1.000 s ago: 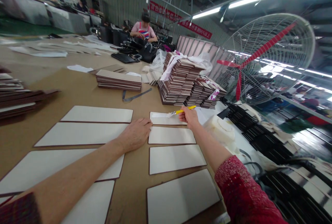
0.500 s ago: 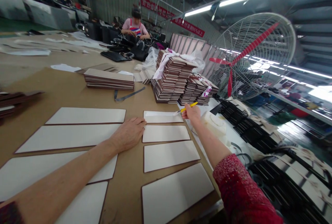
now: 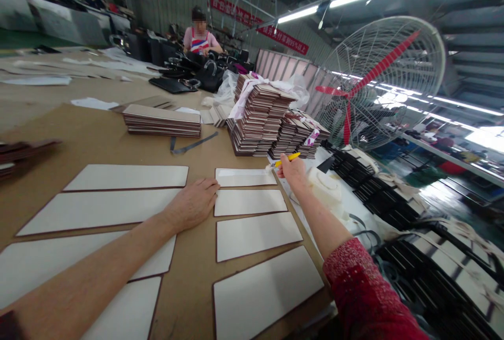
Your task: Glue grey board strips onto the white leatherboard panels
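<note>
My right hand is closed around a yellow-handled brush. The brush's pale tip is at the far right corner of the farthest small white panel, which carries a brighter white strip. My left hand lies palm down on the table, fingers stretched out, fingertips at that panel's left edge. Nearer to me in the same column lie more white panels with dark edges, among them a larger front panel. To the left is a column of longer white panels, some partly hidden by my left forearm.
Tall stacks of brown-edged panels stand behind, with a lower stack to their left. A grey strip lies on the brown table. Right are black pieces and a large fan. A person sits among black bags.
The brush has shifted slightly, its tip moving up toward the panel's far right corner. My left hand stays at the panel's left edge. The whole view has drifted a little.
</note>
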The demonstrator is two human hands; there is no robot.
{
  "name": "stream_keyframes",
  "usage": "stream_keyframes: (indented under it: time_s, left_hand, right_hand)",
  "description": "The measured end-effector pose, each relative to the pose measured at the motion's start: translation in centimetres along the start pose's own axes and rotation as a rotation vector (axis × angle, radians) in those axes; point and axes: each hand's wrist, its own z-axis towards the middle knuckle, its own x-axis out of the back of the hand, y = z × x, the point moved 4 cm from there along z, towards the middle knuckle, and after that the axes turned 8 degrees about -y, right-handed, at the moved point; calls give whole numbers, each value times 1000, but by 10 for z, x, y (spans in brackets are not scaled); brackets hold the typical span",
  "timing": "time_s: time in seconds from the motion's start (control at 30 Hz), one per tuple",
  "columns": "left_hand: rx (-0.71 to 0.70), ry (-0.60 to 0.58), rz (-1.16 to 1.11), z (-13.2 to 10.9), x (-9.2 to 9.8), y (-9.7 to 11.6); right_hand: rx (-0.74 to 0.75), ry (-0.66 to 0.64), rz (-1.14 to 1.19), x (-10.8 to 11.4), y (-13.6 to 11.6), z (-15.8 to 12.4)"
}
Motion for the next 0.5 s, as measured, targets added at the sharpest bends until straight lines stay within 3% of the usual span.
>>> stream_keyframes:
  time_s: [0.13,0.3,0.5]
  left_hand:
    - [2,-10,0,-1,6,4]
    - [-12,-17,-1,-1,11,6]
    - [-28,-19,-1,-2,12,7]
  right_hand:
    - [56,-104,139,-32,-10,-24]
    - [22,-261,276,-76,-16,-46]
    - [-30,-330,311,-102,-13,-52]
